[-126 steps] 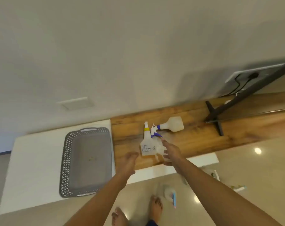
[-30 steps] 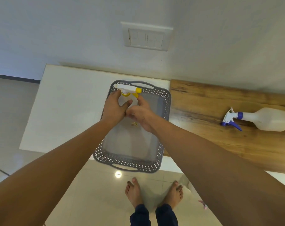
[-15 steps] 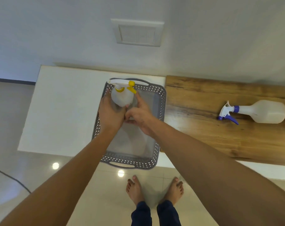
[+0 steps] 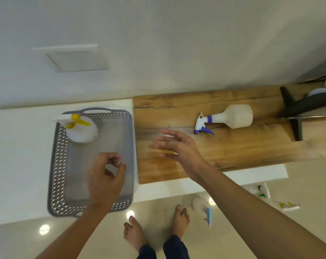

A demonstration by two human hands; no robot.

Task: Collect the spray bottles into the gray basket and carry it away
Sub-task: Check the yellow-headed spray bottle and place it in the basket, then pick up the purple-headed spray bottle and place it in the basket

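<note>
The gray basket (image 4: 92, 161) sits on the white counter (image 4: 22, 156), its long side running away from the viewer and its right wall just beside the edge of the wooden board (image 4: 223, 146). One spray bottle with a yellow trigger (image 4: 80, 128) stands upright in the far left corner of the basket, its white nozzle reaching over the far rim. A second spray bottle with a purple trigger (image 4: 227, 119) lies on its side on the wooden board, nozzle pointing left, well apart from the basket. The left hand (image 4: 105, 176) hovers over the near half of the basket with fingers loosely curled and thumb near the fingertips; it holds nothing and is clear of the yellow-trigger bottle, which stands beyond it toward the far rim. The right hand (image 4: 177, 146) is over the left part of the wooden board, fingers spread and relaxed, holding nothing; the purple-trigger bottle lies beyond and to the right of it, not touched. Both hands are motion-blurred. A black stand foot (image 4: 293, 109) rests on the board's far right end. On the tiled floor (image 4: 307, 184) below the counter lie further bottles (image 4: 203, 208), beside the person's bare feet (image 4: 179, 219). A white wall plate (image 4: 74, 57) is fixed to the wall above the counter.
</note>
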